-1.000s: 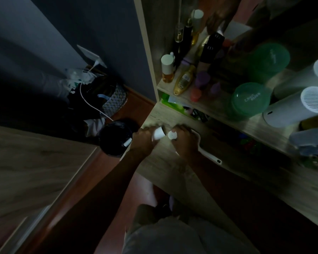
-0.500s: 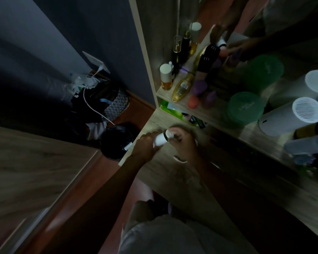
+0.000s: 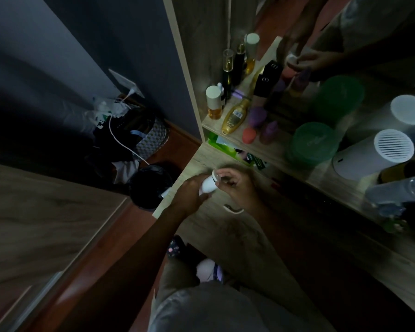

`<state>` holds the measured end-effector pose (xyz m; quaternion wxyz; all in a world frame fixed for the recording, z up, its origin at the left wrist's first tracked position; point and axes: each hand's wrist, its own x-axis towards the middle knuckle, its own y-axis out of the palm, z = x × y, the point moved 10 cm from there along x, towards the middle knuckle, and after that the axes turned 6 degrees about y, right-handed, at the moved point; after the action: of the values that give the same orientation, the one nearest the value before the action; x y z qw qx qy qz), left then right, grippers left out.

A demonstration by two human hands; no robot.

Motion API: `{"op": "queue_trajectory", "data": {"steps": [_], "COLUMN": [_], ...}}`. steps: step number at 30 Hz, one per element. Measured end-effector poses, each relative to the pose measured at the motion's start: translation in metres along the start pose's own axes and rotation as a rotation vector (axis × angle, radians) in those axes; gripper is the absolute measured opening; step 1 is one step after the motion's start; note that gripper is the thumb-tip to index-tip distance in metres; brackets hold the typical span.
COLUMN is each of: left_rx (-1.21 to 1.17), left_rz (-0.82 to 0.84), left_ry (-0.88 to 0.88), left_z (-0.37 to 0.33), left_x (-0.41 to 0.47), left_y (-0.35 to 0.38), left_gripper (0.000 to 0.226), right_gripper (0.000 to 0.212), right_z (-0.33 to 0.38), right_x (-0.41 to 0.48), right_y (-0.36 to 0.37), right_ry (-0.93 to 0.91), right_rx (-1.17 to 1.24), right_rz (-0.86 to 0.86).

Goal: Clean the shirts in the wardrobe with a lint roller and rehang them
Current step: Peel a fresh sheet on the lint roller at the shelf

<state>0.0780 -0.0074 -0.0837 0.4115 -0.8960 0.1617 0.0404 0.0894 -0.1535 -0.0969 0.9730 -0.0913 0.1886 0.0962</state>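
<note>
In the dim head view, both hands meet over the wooden tabletop. My left hand grips the white roll of the lint roller. My right hand pinches the roll's far end with its fingertips. The roller's white handle end pokes out below my right wrist, low over the tabletop. No shirt is in view.
A shelf holds bottles, a gold bottle, green lidded tubs and a white cylinder; a mirror behind reflects them. A black bin, a bag and a white cable lie on the floor at left.
The handle, lying out to the right on the tabletop a second ago, has swung in under my right wrist. Both hands have closed together on the roll.
</note>
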Motion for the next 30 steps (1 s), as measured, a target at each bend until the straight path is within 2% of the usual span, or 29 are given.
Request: {"op": "queue_trajectory", "data": {"steps": [12,18,21,24,26,28,30], "left_rx": [-0.055,-0.134,-0.224,-0.276,-0.302,-0.335,-0.380], "left_rz": [-0.005,0.012,0.036,0.011,-0.025,-0.061,-0.104], "left_ry": [0.022,0.028,0.061,0.066,0.038,-0.002,-0.034], "left_z": [0.004,-0.002,-0.010,-0.012,-0.011,-0.008,-0.002], "left_x": [0.000,0.004,0.001,-0.004,-0.004,-0.003,-0.003], "left_y": [-0.007,-0.005,-0.001,-0.001,-0.006,-0.012,-0.018], "left_gripper": [0.062,0.070,0.079,0.073,0.068,0.062,0.060], "right_gripper": [0.030,0.026,0.026,0.026,0.025,0.022,0.023], "right_z": [-0.004,0.017,0.030,0.044,0.049,0.042,0.020], "right_x": [0.001,-0.009,-0.008,-0.005,-0.008,-0.010,-0.010], "right_y": [-0.002,-0.004,0.002,0.004,-0.002,-0.018,-0.034], "right_ry": [0.053,-0.055,-0.041,-0.063,-0.098,-0.147,-0.094], "right_rx": [-0.079,-0.178,-0.163,-0.235,-0.238,-0.283,-0.445], "right_rz": [-0.017,-0.086,-0.002,0.033,-0.015,-0.161,-0.295]}}
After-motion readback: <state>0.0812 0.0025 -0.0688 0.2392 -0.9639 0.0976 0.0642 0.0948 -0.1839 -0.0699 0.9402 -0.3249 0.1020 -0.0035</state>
